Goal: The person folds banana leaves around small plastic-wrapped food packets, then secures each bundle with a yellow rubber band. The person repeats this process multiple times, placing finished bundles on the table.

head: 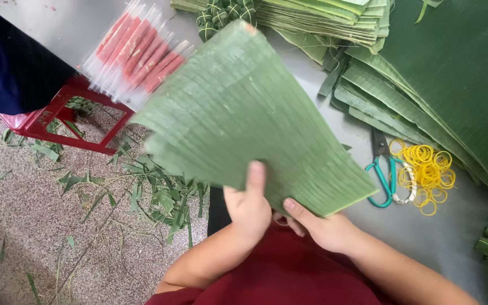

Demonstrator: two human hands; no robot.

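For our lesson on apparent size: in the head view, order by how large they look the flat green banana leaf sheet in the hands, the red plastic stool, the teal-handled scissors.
1. Flat green banana leaf sheet, though it is nearest the camera.
2. Red plastic stool, partly hidden.
3. Teal-handled scissors.

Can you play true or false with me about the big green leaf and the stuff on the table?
1. Both hands hold the big green leaf. True: the left hand and the right hand grip its near edge.
2. The rubber bands are blue. False: they are yellow.
3. The scissors have teal handles. True.
4. The scissors are in the right hand. False: they lie on the table beside the rubber bands.
5. The stool is green. False: it is red, with leaf scraps on the floor near it.
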